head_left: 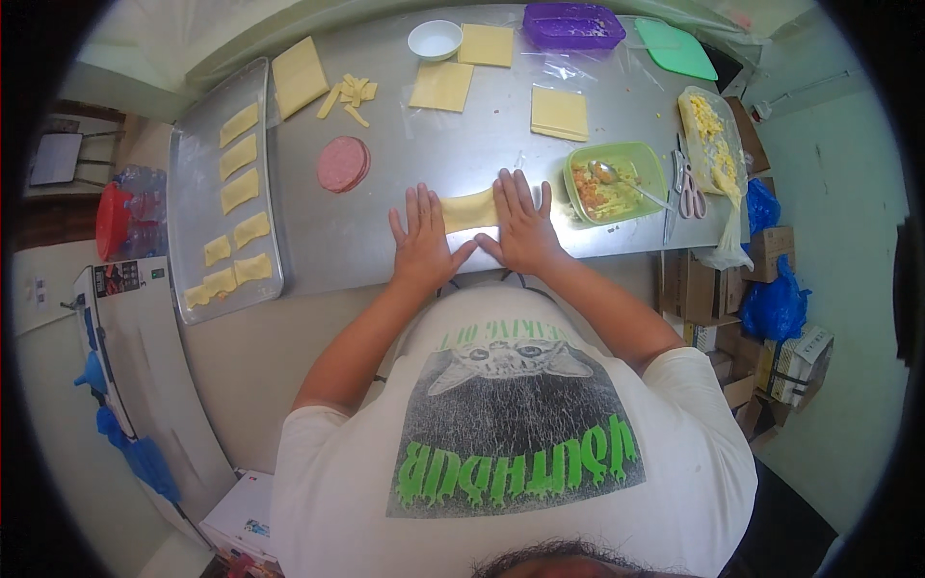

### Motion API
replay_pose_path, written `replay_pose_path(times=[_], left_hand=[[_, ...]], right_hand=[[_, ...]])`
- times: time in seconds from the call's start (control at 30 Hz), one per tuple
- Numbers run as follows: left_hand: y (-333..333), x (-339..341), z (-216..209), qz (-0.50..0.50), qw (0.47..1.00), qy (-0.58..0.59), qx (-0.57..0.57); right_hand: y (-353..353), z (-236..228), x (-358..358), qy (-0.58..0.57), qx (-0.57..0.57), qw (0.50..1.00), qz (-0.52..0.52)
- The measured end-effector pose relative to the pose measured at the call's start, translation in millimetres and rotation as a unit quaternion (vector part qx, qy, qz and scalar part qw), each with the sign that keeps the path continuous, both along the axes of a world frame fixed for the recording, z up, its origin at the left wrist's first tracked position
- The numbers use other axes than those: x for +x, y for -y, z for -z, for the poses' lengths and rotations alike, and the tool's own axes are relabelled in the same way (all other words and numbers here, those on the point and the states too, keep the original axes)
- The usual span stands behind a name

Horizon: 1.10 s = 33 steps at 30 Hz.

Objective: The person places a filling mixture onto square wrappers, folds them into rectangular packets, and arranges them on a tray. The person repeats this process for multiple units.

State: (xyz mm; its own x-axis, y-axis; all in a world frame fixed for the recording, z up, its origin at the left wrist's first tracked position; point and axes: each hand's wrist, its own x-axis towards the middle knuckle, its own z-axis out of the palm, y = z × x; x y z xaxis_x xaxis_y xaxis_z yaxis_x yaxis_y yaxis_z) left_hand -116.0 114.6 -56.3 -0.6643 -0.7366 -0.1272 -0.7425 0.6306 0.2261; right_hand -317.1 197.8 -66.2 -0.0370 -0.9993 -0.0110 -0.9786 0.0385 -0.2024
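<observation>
A pale yellow rectangle of dough lies on the steel table in front of me. My left hand is flat with fingers spread, covering its left end. The right end is under the fingers of my right hand, which is also stretched out, and the two thumbs point at each other. Just right of it stands a light green tub with a chopped filling and a spoon in it. Left of my left hand is a stack of round pink meat slices. What lies inside the dough, if anything, is hidden.
A metal tray with several dough parcels is at the left. Dough sheet stacks, dough strips, a white bowl and a purple container sit farther back. Scissors and a box of yellow pieces are right.
</observation>
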Motion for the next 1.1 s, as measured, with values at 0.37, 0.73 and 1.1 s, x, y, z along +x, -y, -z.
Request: replay_pose_path(times=[0.37, 0.73, 1.1], left_hand=[[8.3, -2.0, -3.0, -0.017, 1.0, 0.01, 0.003], [11.6, -0.2, -4.4, -0.02, 1.0, 0.023, 0.009], [51.7, 2.4, -27.5, 0.104, 0.983, -0.122, 0.093]], right_hand=[[5.2, 1.8, -5.7, 0.0, 0.025, 1.0, -0.01], [1.9, 0.7, -6.4, -0.011, 0.026, 1.0, -0.007], [34.6, -35.8, -13.2, 0.108, -0.037, 0.983, -0.147]])
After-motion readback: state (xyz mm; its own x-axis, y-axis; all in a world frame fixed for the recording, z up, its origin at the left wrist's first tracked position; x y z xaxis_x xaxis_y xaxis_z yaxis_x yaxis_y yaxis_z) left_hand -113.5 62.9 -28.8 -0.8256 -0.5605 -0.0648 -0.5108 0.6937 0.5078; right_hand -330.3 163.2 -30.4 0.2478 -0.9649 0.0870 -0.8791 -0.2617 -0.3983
